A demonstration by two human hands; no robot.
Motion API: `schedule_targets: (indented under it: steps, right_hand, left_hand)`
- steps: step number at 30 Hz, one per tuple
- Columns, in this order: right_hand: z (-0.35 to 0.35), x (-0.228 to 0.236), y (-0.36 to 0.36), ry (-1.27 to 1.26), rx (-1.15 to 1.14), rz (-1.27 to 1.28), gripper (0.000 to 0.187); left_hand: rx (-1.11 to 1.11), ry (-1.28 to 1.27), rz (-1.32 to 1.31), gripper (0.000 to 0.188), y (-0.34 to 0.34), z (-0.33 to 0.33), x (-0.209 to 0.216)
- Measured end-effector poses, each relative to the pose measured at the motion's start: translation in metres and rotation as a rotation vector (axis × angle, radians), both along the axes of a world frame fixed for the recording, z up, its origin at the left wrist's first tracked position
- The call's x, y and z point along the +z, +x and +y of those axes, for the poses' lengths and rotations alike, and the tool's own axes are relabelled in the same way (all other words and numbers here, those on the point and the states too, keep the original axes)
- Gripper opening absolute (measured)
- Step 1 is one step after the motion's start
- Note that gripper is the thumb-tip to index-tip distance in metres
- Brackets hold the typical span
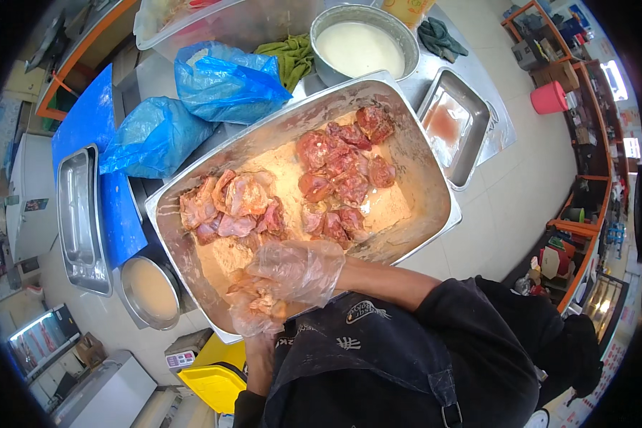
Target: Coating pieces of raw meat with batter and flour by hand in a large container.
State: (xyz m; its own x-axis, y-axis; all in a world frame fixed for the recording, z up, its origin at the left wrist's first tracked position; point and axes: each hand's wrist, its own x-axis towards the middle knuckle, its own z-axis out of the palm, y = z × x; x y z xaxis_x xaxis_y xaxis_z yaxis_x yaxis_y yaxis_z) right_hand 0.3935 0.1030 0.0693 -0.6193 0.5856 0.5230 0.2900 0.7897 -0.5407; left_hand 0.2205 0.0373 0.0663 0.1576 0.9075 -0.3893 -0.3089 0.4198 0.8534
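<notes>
Table (478, 71): steel, carrying floured tray (435, 214), meat pieces (339, 175), blue bags (225, 82).
Floor (528, 178): pale tiles.
Right hand (299, 269): gloved, fingers spread.
Left hand (253, 310): fingers curled on meat.

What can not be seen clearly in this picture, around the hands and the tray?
Head view:
- Left hand: its fingers are blurred inside the crumpled glove; what it grips cannot be told apart from the flour.
- Right hand: its palm side faces down, hidden.
- Tray: its near corner is covered by the hands and apron.
- Chicken pieces: undersides hidden.
</notes>
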Motion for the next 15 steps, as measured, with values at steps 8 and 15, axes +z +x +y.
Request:
schedule_targets:
  steps: [8, 15]
  right_hand:
    - [0.01, 0.017, -0.006, -0.968, 0.017, -0.081, 0.031]
    - [0.012, 0.023, -0.004, -1.311, 0.026, -0.074, 0.036]
  left_hand:
    - [-0.183, 0.123, 0.236, 0.032, -0.002, 0.006, 0.006]
    - [0.122, -0.05, -0.14, 0.039, 0.004, 0.011, -0.01]
